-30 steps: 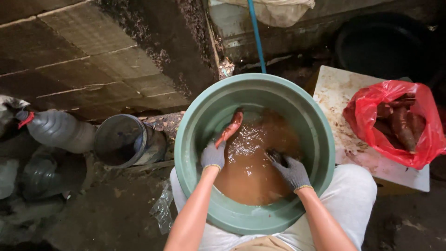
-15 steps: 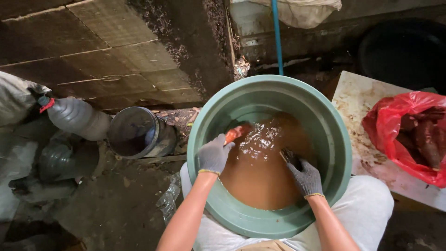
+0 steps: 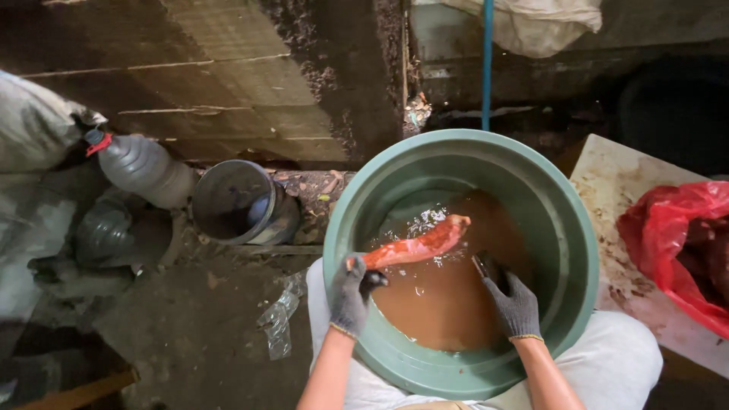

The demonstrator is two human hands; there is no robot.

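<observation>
Fish (image 3: 416, 247) pinched in left grip (image 3: 353, 292), above basin (image 3: 357, 220) water.

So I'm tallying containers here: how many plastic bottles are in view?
2. One clear bottle with a red cap lies at far left; a darker one sits just below it. Others may be hidden in the clutter.

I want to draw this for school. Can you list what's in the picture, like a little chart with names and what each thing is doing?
Left hand: grey glove, holds a long reddish strip of meat above the water
Right hand: grey glove, grips a dark tool, kind unclear
Basin: round, green, holds brown murky water
Red bag: on a white board, right of the basin
Small bucket: grey, left of the basin
Plastic bottle: lying far left
</observation>
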